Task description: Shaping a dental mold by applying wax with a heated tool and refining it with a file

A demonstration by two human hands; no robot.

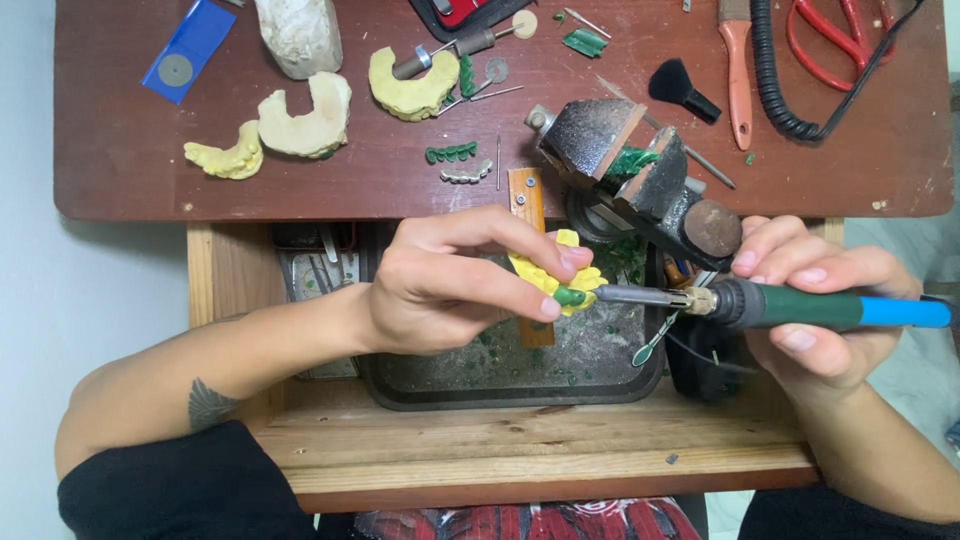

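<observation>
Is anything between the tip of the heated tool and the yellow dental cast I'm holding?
Nothing visible. The right hand holds the heated tool, whose metal tip reaches straight to the green wax on the yellow dental cast in the left hand.

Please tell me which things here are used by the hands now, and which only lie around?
In use:
left hand
yellow dental cast
right hand
green-handled heated tool
dark tray

Lying about:
bench vise
black brush
red scissors
pale casts

Yellow dental cast (556, 272) with green wax piece (569, 296), held above dark tray, green-and-blue-handled heated wax tool (790, 305) lying horizontal, metal tip touching the wax
</observation>
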